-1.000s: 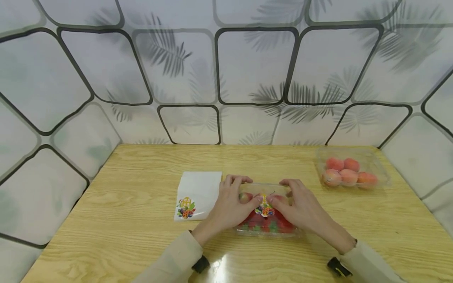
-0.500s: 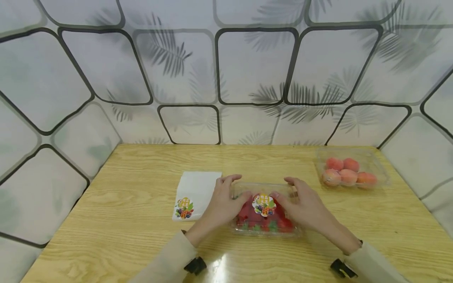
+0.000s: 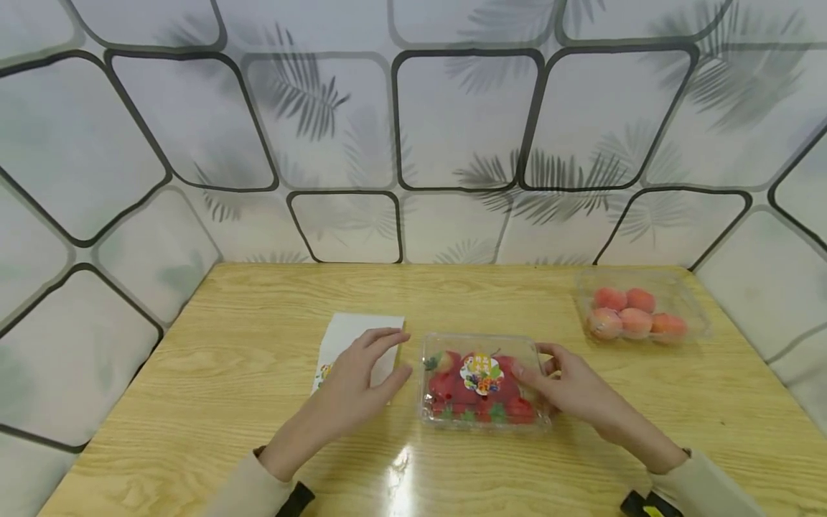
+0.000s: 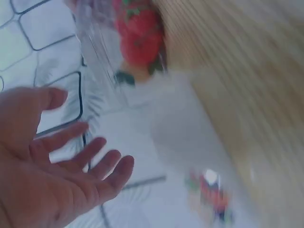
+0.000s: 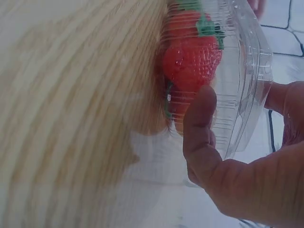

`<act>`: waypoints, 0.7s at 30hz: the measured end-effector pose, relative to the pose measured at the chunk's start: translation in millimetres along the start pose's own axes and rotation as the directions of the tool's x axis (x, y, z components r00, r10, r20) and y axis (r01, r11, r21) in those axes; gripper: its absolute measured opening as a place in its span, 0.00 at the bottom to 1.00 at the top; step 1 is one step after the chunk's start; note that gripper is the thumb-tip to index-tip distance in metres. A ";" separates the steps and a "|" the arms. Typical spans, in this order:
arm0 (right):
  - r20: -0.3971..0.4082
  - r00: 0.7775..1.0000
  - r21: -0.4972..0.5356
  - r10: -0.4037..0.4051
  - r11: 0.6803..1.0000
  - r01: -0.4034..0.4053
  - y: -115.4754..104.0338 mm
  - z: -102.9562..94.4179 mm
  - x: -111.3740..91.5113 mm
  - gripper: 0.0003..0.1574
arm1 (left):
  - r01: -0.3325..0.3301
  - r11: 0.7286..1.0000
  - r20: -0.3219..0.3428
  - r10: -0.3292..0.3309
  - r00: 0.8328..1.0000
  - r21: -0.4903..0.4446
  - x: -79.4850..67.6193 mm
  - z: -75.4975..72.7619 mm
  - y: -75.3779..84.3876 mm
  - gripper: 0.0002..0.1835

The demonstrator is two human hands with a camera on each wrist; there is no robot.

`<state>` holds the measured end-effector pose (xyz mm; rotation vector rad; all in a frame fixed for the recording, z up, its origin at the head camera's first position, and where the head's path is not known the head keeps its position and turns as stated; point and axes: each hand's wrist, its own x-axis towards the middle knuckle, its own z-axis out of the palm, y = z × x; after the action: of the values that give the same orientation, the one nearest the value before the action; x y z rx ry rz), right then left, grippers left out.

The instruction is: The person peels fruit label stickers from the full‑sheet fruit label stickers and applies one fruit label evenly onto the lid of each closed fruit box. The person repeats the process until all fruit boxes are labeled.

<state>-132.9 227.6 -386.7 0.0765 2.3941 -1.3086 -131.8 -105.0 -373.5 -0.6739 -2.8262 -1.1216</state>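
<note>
On the table lies a clear plastic box of strawberries (image 3: 449,384), its lid closed and a colourful round fruit sticker (image 3: 481,373) in the middle of the lid. My right hand (image 3: 578,388) grips the box's right end, thumb on the lid and fingers against the side wall (image 5: 232,85). Left of the box, my left hand (image 3: 345,388) hovers over a white sheet (image 3: 352,327), fingers relaxed and apart, holding nothing. It hides much of the sheet and its printed fruit picture, which shows blurred in the left wrist view.
A second clear box (image 3: 685,294) with several peaches (image 3: 636,323) stands at the table's back right. Behind the wooden table (image 3: 226,359) rises a patterned fabric wall (image 3: 452,122) that also closes in both sides.
My left hand has left the strawberry box and moved left over the white sheet. My right hand has slid outward from the lid to the box's right end.
</note>
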 end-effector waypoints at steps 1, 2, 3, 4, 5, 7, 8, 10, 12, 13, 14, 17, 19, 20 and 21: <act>0.012 1.000 0.031 0.000 1.000 0.000 1.0 -0.3 0.6 0.58 | -0.058 0.994 0.010 0.058 0.998 0.088 -3.8 -3.8 -3.5 0.27; 0.021 1.000 0.055 0.000 0.998 -0.001 1.8 -0.4 1.0 0.57 | -0.115 0.979 0.025 0.112 0.993 0.167 -7.4 -7.5 -6.8 0.29; 0.033 0.999 0.083 -0.003 0.997 0.000 2.5 -0.4 1.4 0.56 | -0.162 0.957 0.049 0.155 0.987 0.239 -11.1 -10.8 -10.1 0.31; 0.045 0.999 0.114 -0.001 0.993 -0.004 3.2 -0.4 1.9 0.55 | -0.203 0.933 0.073 0.190 0.979 0.298 -14.8 -13.9 -13.3 0.32; 0.058 0.998 0.146 -0.001 0.989 -0.008 3.9 -0.6 2.5 0.53 | -0.240 0.909 0.097 0.220 0.971 0.341 -18.5 -16.6 -16.1 0.34; 0.088 0.996 0.205 -0.017 0.979 -0.002 5.4 -0.6 3.1 0.50 | -0.293 0.868 0.148 0.254 0.956 0.401 -26.4 -21.1 -21.0 0.36; 0.103 0.994 0.237 -0.021 0.971 -0.004 6.1 -0.9 3.2 0.50 | -0.322 0.848 0.170 0.276 0.946 0.420 -30.2 -22.7 -23.1 0.37; 0.131 0.991 0.299 -0.026 0.954 -0.015 7.4 -1.8 3.3 0.49 | -0.372 0.810 0.206 0.311 0.928 0.453 -38.2 -24.4 -26.6 0.37; 0.155 0.988 0.354 -0.028 0.935 -0.029 9.4 -3.4 3.5 0.49 | -0.412 0.775 0.228 0.344 0.911 0.479 -45.4 -24.8 -29.4 0.37; 0.164 0.986 0.385 -0.019 0.922 -0.047 10.3 -4.4 3.8 0.49 | -0.426 0.764 0.237 0.354 0.905 0.485 -48.3 -24.3 -30.6 0.37; 0.173 0.985 0.412 -0.010 0.909 -0.063 11.3 -5.3 3.9 0.49 | -0.436 0.757 0.242 0.363 0.900 0.486 -50.9 -23.8 -31.5 0.37; 0.199 0.980 0.473 -0.012 0.877 -0.085 14.8 -7.3 4.4 0.45 | -0.453 0.745 0.243 0.382 0.892 0.491 -55.9 -21.9 -33.5 0.37; 0.212 0.977 0.506 -0.021 0.858 -0.092 16.4 -7.7 4.7 0.40 | -0.454 0.741 0.233 0.390 0.891 0.494 -57.1 -20.7 -34.3 0.37; 0.219 0.975 0.518 -0.033 0.851 -0.087 17.4 -7.8 4.9 0.37 | -0.456 0.738 0.225 0.398 0.889 0.497 -57.2 -20.3 -34.5 0.37; 0.226 0.973 0.532 -0.045 0.842 -0.084 18.3 -7.8 5.2 0.35 | -0.458 0.734 0.218 0.405 0.888 0.502 -57.1 -19.9 -34.7 0.37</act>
<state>-135.8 243.4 -399.5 0.1020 1.7665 -1.8373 -96.6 -162.4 -391.6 -1.2450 -2.6256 -0.1936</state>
